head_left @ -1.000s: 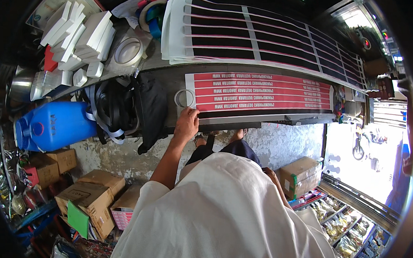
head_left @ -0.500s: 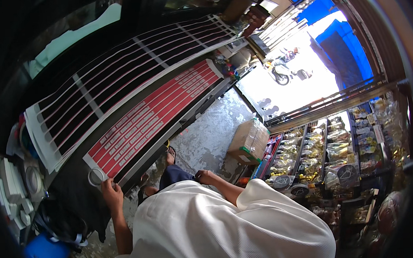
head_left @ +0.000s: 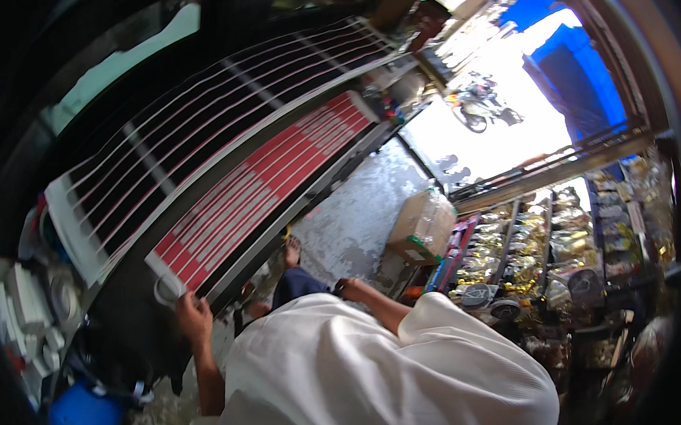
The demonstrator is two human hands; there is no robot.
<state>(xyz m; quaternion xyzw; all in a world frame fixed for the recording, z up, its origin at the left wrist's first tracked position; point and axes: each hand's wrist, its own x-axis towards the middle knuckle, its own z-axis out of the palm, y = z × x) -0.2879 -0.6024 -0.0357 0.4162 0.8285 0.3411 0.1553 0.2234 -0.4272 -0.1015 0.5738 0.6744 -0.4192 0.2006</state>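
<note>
My left hand [head_left: 195,316] is at the near end of a long black bench, its fingers closed at the rim of a pale ring-shaped roll of tape [head_left: 159,292]. The roll is at the near corner of a long red printed sheet [head_left: 238,209] with pale lines and lettering. My right hand [head_left: 353,289] is held in front of my white shirt, above the dark trousers. Its fingers are curled, and whatever may be in them is hidden.
Larger black-striped sheets [head_left: 192,131] lie along the bench behind the red one. A taped cardboard box [head_left: 423,225] stands on the floor, beside racks of wrapped goods [head_left: 547,241]. A blue object [head_left: 83,417] is at lower left. A motorcycle [head_left: 476,108] stands outside the doorway.
The whole view has shifted slightly, with the bench and box appearing further right. My left hand stays by the tape roll, and my right hand remains curled before my body.
</note>
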